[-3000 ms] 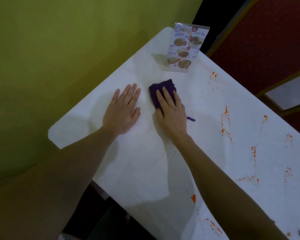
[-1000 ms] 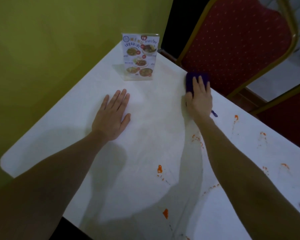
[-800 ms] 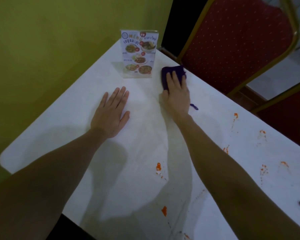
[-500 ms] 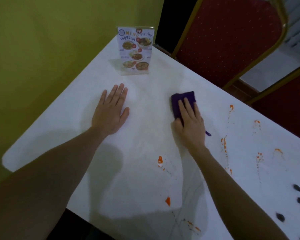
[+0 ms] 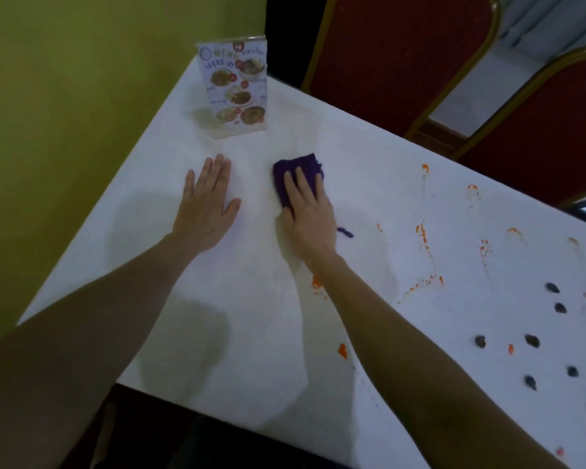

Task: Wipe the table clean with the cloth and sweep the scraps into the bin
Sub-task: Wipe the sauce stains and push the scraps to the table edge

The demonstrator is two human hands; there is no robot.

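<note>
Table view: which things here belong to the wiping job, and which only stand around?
Job: cloth under right hand; orange stains; dark scraps; table.
Around: menu card; red chairs; left hand flat on table.

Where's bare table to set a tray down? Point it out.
Bare: the table between the left hand, the menu stand and the near edge. Crowded: right of the cloth, orange stains and dark scraps.
</note>
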